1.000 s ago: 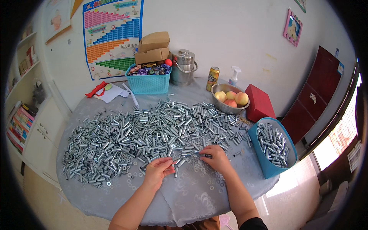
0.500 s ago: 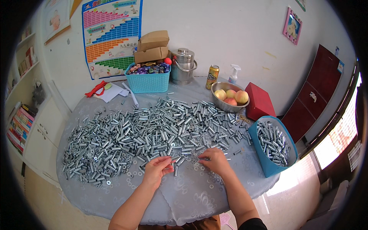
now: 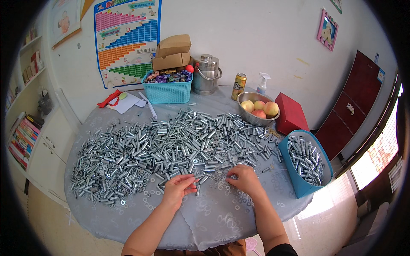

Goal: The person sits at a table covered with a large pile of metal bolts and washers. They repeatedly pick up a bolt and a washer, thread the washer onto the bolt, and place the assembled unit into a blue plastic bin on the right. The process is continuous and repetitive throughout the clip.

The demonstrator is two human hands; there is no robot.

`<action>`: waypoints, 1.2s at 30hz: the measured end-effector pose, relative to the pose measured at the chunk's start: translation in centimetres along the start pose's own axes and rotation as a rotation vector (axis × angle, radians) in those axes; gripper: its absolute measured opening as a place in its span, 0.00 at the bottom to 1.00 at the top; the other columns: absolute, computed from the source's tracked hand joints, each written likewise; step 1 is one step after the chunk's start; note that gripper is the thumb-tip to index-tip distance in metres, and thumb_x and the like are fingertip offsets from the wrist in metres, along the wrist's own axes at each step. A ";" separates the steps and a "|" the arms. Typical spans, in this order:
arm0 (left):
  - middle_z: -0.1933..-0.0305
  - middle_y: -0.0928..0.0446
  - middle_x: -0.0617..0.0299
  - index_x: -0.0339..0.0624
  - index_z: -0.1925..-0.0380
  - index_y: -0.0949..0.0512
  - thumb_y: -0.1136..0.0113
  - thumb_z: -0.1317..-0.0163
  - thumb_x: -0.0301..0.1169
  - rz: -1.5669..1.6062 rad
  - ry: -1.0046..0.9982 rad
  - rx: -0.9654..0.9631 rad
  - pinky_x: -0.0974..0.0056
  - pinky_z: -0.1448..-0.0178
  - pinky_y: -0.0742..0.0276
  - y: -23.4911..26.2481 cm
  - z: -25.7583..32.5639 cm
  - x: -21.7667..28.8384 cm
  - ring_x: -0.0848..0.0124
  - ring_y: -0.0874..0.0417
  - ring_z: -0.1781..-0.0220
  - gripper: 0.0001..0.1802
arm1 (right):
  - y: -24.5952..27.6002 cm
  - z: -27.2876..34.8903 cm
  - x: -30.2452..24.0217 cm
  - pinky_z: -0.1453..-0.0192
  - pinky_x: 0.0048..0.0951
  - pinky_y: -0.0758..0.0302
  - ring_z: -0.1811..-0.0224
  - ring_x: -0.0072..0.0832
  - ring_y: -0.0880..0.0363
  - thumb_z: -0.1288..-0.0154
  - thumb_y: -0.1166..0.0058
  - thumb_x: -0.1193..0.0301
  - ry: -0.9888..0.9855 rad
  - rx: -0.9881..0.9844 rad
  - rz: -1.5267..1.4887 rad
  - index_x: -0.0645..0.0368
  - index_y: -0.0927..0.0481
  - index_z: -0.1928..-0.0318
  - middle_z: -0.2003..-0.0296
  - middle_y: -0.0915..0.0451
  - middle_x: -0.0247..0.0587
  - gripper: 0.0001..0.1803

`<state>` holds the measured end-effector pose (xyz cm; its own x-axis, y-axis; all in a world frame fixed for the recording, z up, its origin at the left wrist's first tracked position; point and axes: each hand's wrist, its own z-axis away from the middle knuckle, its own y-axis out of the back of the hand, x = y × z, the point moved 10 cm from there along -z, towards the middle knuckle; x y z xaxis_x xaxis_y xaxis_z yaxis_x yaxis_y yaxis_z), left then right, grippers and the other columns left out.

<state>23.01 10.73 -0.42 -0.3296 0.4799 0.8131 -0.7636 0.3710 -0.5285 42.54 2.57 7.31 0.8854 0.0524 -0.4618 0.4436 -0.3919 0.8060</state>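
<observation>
the left hand [image 3: 176, 188] and right hand [image 3: 244, 178] curl; no telling if their fingers grip. a loose pinch could drop washers [image 3: 245, 199].

Silvery metal tubes [image 3: 183, 152], loosely heaped

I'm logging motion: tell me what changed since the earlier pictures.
The right hand drew back slightly, toward the table's near edge. Whether it took or released anything is unclear. The left hand, tube pile and bin look unmoved.
</observation>
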 end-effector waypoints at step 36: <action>0.62 0.21 0.49 0.32 0.64 0.24 0.41 0.43 0.27 0.019 0.125 -0.074 0.68 0.62 0.20 -1.4 0.8 -2.2 0.72 0.20 0.69 0.09 | -4.3 0.2 -1.2 0.58 0.19 0.29 0.64 0.17 0.25 0.42 0.42 0.71 -0.286 -0.058 -0.914 0.61 0.20 0.62 0.65 0.21 0.32 0.09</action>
<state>24.32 8.52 -1.23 -0.2679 0.5810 0.7686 -0.7137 0.4162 -0.5634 39.51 4.02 4.31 0.1295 0.0858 -0.9879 0.9589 -0.2645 0.1027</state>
